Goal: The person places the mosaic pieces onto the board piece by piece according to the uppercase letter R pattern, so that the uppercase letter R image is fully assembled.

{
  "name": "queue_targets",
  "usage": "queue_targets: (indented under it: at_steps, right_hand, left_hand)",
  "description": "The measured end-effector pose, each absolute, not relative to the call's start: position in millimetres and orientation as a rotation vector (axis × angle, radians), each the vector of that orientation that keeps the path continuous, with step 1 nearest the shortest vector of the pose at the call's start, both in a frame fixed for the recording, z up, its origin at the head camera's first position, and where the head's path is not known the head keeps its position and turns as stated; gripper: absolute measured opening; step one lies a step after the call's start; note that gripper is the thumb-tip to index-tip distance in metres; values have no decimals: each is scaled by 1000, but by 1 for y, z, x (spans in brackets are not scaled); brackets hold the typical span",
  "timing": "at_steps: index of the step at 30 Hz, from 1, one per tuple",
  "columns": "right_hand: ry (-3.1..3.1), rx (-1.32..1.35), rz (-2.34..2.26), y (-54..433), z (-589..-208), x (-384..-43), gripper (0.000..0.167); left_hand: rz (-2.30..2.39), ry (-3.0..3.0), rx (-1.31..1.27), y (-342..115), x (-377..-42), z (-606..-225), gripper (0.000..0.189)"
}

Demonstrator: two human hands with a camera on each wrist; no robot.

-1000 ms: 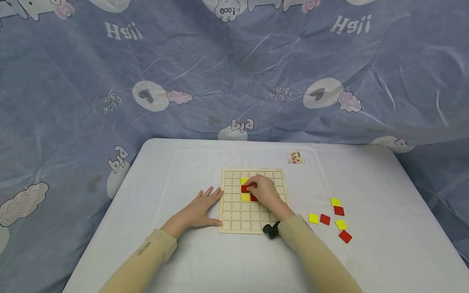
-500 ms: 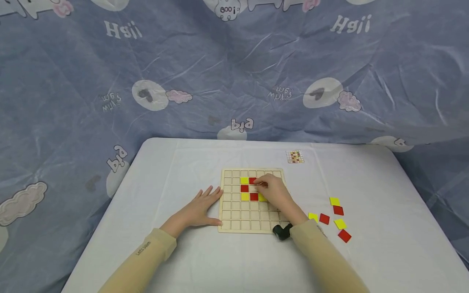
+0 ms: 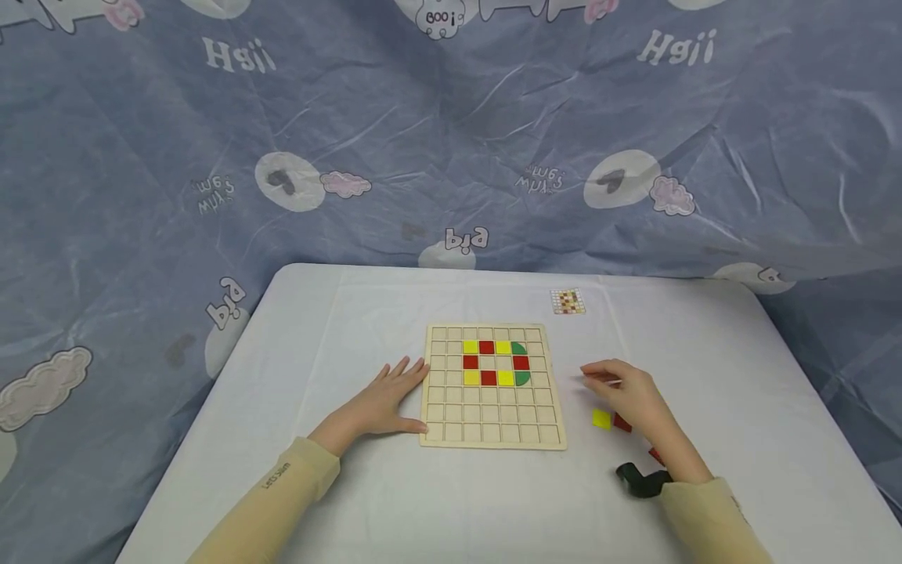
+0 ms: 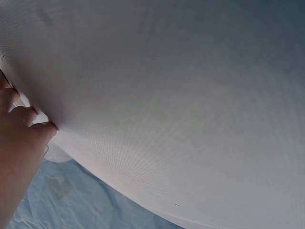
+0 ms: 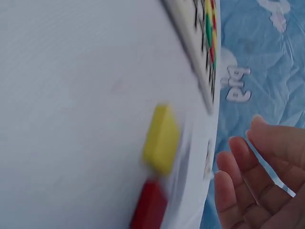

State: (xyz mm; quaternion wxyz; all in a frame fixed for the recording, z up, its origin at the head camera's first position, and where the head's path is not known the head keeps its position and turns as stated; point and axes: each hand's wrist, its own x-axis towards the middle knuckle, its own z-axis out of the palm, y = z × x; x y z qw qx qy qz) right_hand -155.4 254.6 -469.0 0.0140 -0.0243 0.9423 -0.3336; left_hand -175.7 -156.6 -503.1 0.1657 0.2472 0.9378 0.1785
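Note:
A wooden grid board (image 3: 458, 415) lies at the middle of the table. Set in its cells is a ring of yellow tiles (image 3: 470, 347) and red tiles (image 3: 488, 378), with two green rounded pieces (image 3: 522, 378) at the right corners. My left hand (image 3: 384, 403) rests with fingers spread, fingertips and thumb touching the board's left edge. To the right of the board hovers my right hand (image 3: 627, 392), fingers loosely bent with nothing between them. Below it lie a loose yellow tile (image 5: 161, 140) and a red tile (image 5: 149, 205). The hand and forearm hide other loose tiles.
A small printed card (image 3: 568, 301) with a coloured grid pattern lies behind the board, towards the right. Near the right forearm another red tile (image 3: 657, 456) partly shows. A black camera (image 3: 643, 482) sits at the right wrist. A blue patterned cloth (image 3: 451, 157) hangs behind the white table.
My right hand has moved off the board to the right, over the loose tiles. The coloured ring it partly covered now shows whole. My left hand has stayed put.

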Motion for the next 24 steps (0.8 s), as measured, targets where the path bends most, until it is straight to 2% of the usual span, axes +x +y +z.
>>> queue_targets:
  at_steps: [8,24]
  right_hand:
    - [2888,8,-964,290,-481,-128,31]
    - [2882,30,-803,299,-482,-120,33]
  left_hand:
    - [507,2669,690,-157,-176,-502,108]
    - [486,2660,701,-157,-177,-504,109]
